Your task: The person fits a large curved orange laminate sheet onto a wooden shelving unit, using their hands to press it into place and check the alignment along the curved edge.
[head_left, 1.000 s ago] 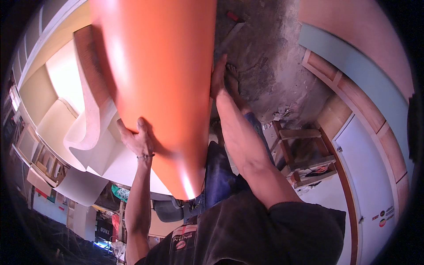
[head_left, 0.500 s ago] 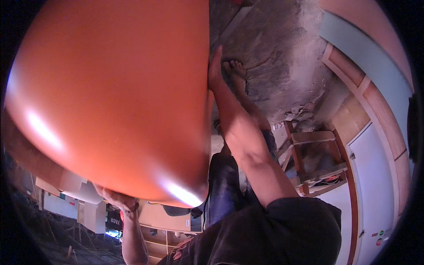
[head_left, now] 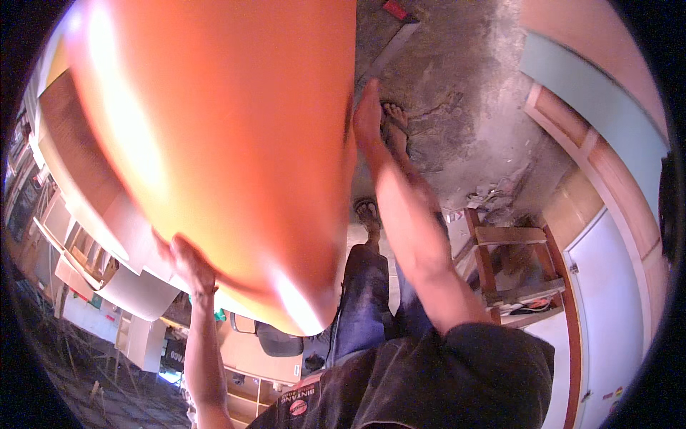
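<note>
A large glossy orange curved panel point(head_left: 236, 143), rounded at its near end, fills the upper left and middle. Bright streaks of light shine along its near and left edges. My left hand point(head_left: 189, 266) grips its near left edge, fingers partly hidden by the edge and blurred. On the panel's straight right edge, my right hand point(head_left: 367, 118) holds on with the thumb side up, its other fingers hidden behind the panel. The panel stands close in front of my body.
A floor tool with a red end point(head_left: 396, 11) lies on the stained floor beyond my bare feet point(head_left: 396, 118). At right are a wooden step frame point(head_left: 511, 236) and a white door point(head_left: 607, 279). A brown and white curved piece point(head_left: 89, 164) stands left of the panel; a dark cap point(head_left: 279, 339) lies nearby.
The orange panel has shifted and looks narrower, its left edge now further right, uncovering things on the left. My left hand has gone up with it; my right hand has moved slightly right.
</note>
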### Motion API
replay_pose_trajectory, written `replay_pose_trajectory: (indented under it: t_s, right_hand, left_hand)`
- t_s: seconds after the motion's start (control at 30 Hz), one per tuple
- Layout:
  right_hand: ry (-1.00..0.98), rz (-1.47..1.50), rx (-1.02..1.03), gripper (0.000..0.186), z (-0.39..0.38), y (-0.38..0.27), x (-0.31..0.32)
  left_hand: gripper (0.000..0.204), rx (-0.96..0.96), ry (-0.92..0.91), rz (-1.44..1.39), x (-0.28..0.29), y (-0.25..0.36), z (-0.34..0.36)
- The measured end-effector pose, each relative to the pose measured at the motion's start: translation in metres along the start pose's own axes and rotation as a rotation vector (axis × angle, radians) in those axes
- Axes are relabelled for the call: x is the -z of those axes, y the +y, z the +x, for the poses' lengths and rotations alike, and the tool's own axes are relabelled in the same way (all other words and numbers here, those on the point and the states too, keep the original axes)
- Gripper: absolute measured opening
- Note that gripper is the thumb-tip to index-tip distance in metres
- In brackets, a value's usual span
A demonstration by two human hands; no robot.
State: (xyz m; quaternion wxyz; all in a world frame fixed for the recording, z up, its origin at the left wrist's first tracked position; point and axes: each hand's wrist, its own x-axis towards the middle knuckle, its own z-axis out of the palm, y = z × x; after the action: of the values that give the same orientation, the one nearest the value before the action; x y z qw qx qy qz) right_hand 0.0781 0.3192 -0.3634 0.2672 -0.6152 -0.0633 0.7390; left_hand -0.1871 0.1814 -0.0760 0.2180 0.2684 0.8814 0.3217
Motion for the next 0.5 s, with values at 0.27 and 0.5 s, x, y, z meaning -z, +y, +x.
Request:
replay_pose_trajectory:
  t_s: [0.27, 0.5]
  right_hand:
    - [0.066, -0.562, 0.383, 0.087, -0.287, -0.014, -0.111]
    - [0.151, -0.380, 0.354, 0.085, -0.242, -0.026, -0.105]
  left_hand:
    - [0.055, -0.003, -0.023, 0.213, 0.001, 0.013, 0.008]
    - [0.070, 0.044, -0.026, 0.356, -0.005, 0.053, -0.002]
